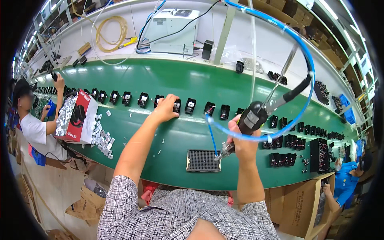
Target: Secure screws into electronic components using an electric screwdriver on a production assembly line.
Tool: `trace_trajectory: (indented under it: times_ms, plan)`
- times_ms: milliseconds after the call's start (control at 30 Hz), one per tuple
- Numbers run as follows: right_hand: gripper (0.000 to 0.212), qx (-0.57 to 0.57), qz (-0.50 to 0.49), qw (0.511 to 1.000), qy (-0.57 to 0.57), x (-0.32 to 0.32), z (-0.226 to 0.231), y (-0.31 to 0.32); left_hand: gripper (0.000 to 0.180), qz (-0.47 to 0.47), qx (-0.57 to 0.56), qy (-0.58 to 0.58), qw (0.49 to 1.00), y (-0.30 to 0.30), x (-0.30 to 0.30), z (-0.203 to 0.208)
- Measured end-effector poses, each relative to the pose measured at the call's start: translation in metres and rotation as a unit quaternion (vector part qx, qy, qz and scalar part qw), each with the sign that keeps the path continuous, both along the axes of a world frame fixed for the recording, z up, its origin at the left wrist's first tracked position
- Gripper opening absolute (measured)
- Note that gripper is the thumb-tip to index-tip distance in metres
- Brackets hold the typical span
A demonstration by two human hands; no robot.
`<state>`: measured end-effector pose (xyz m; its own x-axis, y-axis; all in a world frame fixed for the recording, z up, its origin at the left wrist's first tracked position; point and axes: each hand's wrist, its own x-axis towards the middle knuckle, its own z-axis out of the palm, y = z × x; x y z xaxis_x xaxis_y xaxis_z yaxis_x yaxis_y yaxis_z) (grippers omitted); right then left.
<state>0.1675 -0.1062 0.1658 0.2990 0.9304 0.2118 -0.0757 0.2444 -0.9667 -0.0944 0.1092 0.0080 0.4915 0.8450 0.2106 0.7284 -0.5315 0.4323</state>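
Observation:
My left hand [165, 109] reaches over a row of small black housings, its thumb and fingers around one black housing [177, 105] that stands on the green bench. Another black housing [190, 105] stands just to its right. My right hand [244, 142] is wrapped around a black power screwdriver [253, 117], which hangs from a cable and a blue air hose [313, 76]. Its metal tip end points down and left, above the right edge of a dark gridded screw tray [203, 161]. A thin blue tube runs down beside the tip. The palm side of my right hand is partly hidden.
On the left, a red and white box [83, 116] stands near scattered small white plates [103, 138]. Co-workers are at the left [40, 124] and right [347, 180]. More black housings [283, 159] stand in groups at right. A white machine [173, 31] sits behind the bench.

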Motion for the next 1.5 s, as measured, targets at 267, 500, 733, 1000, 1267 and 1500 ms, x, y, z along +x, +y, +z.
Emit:
trace_trajectory:
  times_ms: [267, 500, 733, 1000, 1267, 1500]
  plan:
    - [0.017, -0.003, -0.001, 1.0, 0.021, 0.009, -0.007, -0.005, 0.081, -0.032, 0.206, 0.117, 0.971, -0.006, 0.039, 0.003]
    - [0.013, 0.009, -0.009, 1.0, -0.004, -0.002, 0.003, -0.004, 0.079, -0.072, 0.018, -0.009, 0.997, -0.049, 0.055, 0.02]
    - [0.018, 0.098, 0.033, 0.994, 0.029, -0.035, 0.003, 0.044, 0.074, -0.108, -0.139, -0.217, 0.96, -0.139, 0.063, -0.03]
    - [0.017, 0.138, 0.032, 0.99, 0.007, -0.056, -0.033, 0.065, 0.08, -0.088, -0.137, -0.23, 0.959, -0.151, 0.065, -0.032]
    - [0.013, 0.125, 0.02, 0.991, -0.031, -0.055, -0.046, 0.066, 0.089, -0.074, -0.201, -0.203, 0.956, -0.153, 0.063, -0.031]
    - [0.013, 0.191, 0.008, 0.979, -0.067, -0.054, -0.048, 0.07, 0.089, -0.1, -0.125, -0.204, 0.966, -0.15, 0.066, -0.038]
